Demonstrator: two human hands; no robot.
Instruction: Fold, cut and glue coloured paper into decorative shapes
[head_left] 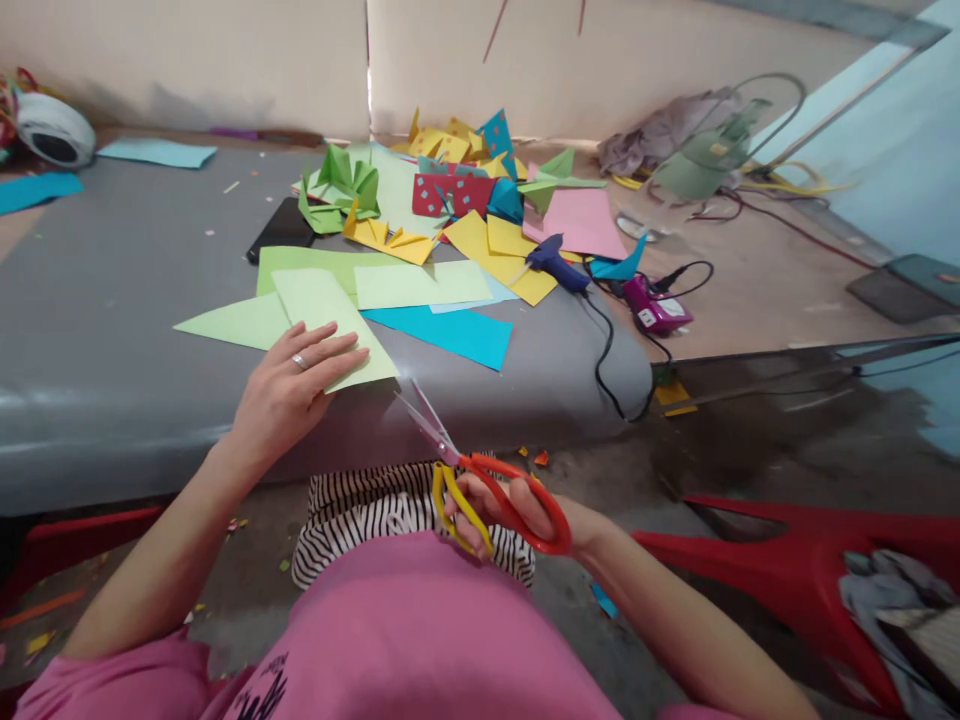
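Note:
My left hand (289, 380) lies flat with fingers stretched over a pale green sheet of paper (330, 310) at the table's front edge; a ring is on one finger. Under that sheet a pointed pale green piece (232, 322) sticks out to the left. In my right hand (502, 510) is a pair of scissors (450, 455) with one red and one yellow handle. Their blades are spread a little and point up-left, close to the sheet's lower right corner. Right of the sheet lie a pale green strip (420, 284) and a blue paper piece (450, 335).
Folded green (345, 185), yellow (390, 238) and red dotted (450, 193) paper shapes pile up behind. A blue glue gun (559, 265) with a cord lies near a purple power box (656, 305). A black phone (283, 228) rests left. Red chairs (787, 560) stand below.

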